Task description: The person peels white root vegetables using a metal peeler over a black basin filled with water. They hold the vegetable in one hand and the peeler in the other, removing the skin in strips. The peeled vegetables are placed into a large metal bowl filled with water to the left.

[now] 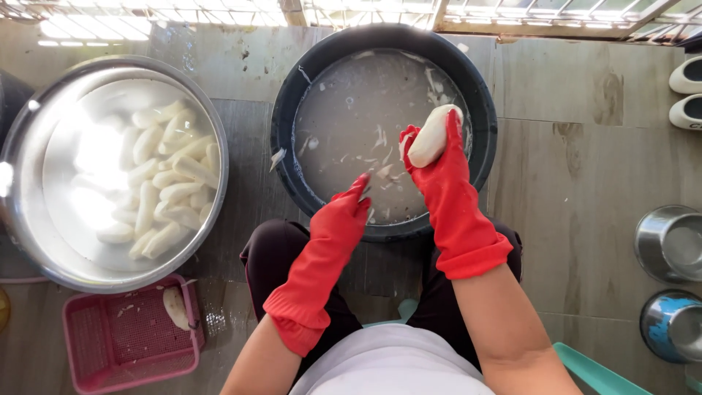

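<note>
Biggest thing in the shot is the wide shiny steel basin (29, 219) on the left, sitting on the tiled floor and full of water with a heap of peeled pale white roots (170, 192) piled toward its right side. Glare off the water washes out the left half, so can't count them.

Next to it, top centre, is the round black plastic tub (285, 117) holding cloudy grey water with thin peel scraps floating around in it.

Bottom left there's a pink plastic mesh basket (95, 344) with one whitish peeled piece (175, 307) lying at its right edge.

Over on the right edge, two smaller steel bowls (669, 245), one above the other, and a pair of white slip-on shoes (687, 91) up in the corner.

Now the hands, both in long red rubber gloves. The right hand (439, 157) is closed around a peeled white root (433, 135), holding it tilted above the right part of the black tub, top end sticking out past the fingers. The left hand (355, 201) is over the tub's near rim, fingers pressed together and pointing toward the root. It seems to pinch something small and thin at the tips, but can't tell what.
</note>
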